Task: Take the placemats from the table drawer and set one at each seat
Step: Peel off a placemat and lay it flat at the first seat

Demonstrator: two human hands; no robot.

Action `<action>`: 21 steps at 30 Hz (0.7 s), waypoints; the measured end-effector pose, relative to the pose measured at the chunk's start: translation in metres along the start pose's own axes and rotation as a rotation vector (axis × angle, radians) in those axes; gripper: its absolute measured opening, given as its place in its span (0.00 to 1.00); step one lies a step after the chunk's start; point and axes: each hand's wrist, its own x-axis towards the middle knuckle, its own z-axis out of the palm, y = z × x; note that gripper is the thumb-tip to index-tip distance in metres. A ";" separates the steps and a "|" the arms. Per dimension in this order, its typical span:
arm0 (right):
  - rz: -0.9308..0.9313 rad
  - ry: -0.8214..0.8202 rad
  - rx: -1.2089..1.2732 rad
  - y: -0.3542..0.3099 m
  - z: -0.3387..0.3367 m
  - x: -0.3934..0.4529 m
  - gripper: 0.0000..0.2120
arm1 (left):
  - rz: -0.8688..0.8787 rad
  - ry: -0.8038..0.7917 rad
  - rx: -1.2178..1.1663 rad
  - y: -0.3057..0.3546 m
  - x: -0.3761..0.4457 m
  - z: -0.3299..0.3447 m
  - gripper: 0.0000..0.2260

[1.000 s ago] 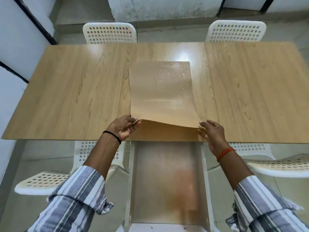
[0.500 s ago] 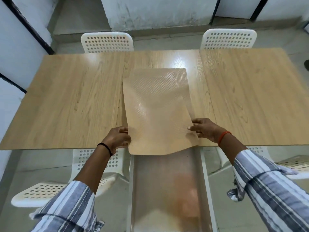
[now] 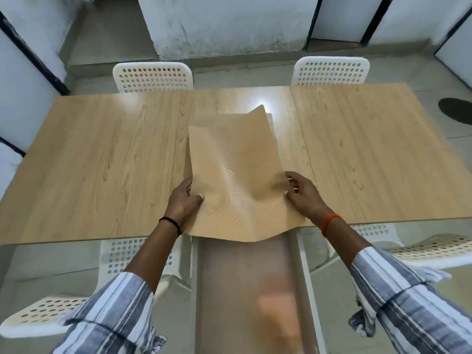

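tan placemat [image 3: 237,175] between both hands

No legible text, label, brand, number or sign anywhere.

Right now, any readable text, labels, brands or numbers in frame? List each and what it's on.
None readable.
The placemat held by the left hand and right hand shows only an embossed dot pattern.
The table, drawer and chairs carry no visible print.
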 end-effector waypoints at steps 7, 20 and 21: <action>-0.055 0.148 0.033 0.031 -0.054 -0.024 0.26 | 0.140 -0.074 -0.027 0.031 -0.031 0.048 0.24; 0.009 0.202 0.247 0.157 -0.247 -0.090 0.20 | -0.090 -0.121 -0.248 0.054 -0.110 0.256 0.23; 0.033 0.197 0.276 0.166 -0.260 -0.092 0.19 | -0.133 -0.124 -0.281 0.052 -0.114 0.271 0.23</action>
